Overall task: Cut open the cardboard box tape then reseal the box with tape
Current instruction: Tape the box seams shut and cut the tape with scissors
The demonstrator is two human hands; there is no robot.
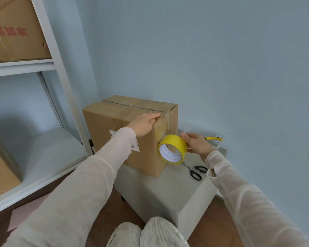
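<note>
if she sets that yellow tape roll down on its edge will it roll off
Probably: the tape roll is a round ring, so on edge it may roll. Laid flat it should stay put. It looks light, since the right hand holds it by the fingertips alone.

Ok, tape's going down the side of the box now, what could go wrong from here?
1. The tape roll in the right hand hangs off the box side; the clear strip may twist or wrinkle.
2. The left hand pins only the top corner, so the strip may drift off the seam.
3. The scissors lie behind the right forearm, awkward to reach for cutting.
</note>
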